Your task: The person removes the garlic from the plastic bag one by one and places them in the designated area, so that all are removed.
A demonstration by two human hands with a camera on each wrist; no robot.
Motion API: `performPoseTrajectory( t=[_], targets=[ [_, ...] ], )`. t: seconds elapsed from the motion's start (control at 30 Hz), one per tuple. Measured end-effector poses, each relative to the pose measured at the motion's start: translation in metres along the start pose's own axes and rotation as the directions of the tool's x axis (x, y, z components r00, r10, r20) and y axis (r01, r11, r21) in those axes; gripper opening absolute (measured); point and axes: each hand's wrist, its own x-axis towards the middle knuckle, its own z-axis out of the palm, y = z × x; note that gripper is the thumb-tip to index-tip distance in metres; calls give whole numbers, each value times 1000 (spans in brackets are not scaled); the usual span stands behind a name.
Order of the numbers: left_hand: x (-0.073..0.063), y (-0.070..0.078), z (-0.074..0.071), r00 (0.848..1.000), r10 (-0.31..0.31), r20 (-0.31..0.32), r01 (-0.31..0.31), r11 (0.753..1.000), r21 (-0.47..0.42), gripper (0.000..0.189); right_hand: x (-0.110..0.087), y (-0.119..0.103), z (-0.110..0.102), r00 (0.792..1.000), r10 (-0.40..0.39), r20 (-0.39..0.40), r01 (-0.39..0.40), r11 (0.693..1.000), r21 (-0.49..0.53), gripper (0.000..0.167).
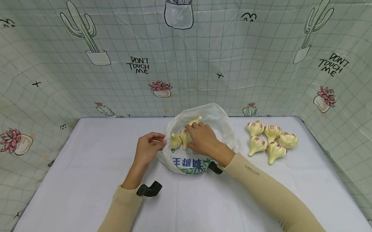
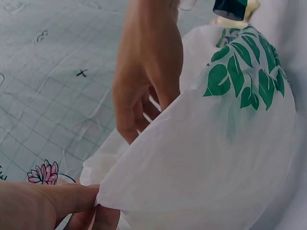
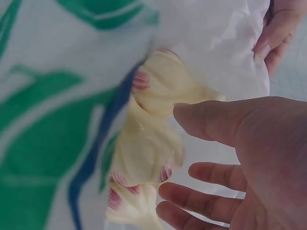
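Observation:
A white plastic bag [image 1: 218, 123] printed with blue characters and green leaves lies with its mouth spread. My left hand [image 1: 148, 147] pinches the bag's left rim between thumb and fingers, as the left wrist view also shows. Inside the mouth is my right hand [image 1: 203, 139], over several pale garlic bulbs [image 1: 175, 141] with pink-purple marks. Seen from the right wrist, its fingers [image 3: 206, 199] are spread and relaxed; the thumb tip is beside the upper garlic bulb [image 3: 168, 86], and no bulb is gripped. The bag wall partly covers the bulbs in that view.
Right of the bag, several more garlic bulbs [image 1: 277, 151] lie grouped on the white tabletop [image 1: 91, 167]. A grid-patterned curtain [image 1: 195, 60] with cactus drawings hangs behind the table and along both sides. Each wrist carries a black camera mount [image 1: 149, 189].

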Motion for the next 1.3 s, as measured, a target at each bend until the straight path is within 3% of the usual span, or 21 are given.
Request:
performPoseTrajectory(
  t=[0.6, 0.87, 1.0, 1.3],
  targets=[
    [-1, -1, 3, 1000, 12, -5, -12, 1000, 9, 18, -2, -6, 3, 1000, -6, -30, 5, 999, -36, 51],
    [-1, 1, 2, 1000, 18, -8, -18, 1000, -4, 18, -4, -7, 2, 1000, -11, 27, 11, 1000, 17, 55],
    [-1, 1, 2, 1000, 20, -2, -20, 1000, -9, 18, -5, -7, 4, 999, -5, 42, 3, 999, 44, 46],
    [-1, 2, 3, 1000, 21, -6, -21, 1000, 9, 18, -11, -7, 8, 997, -43, 58, 42, 999, 17, 45]
  ],
)
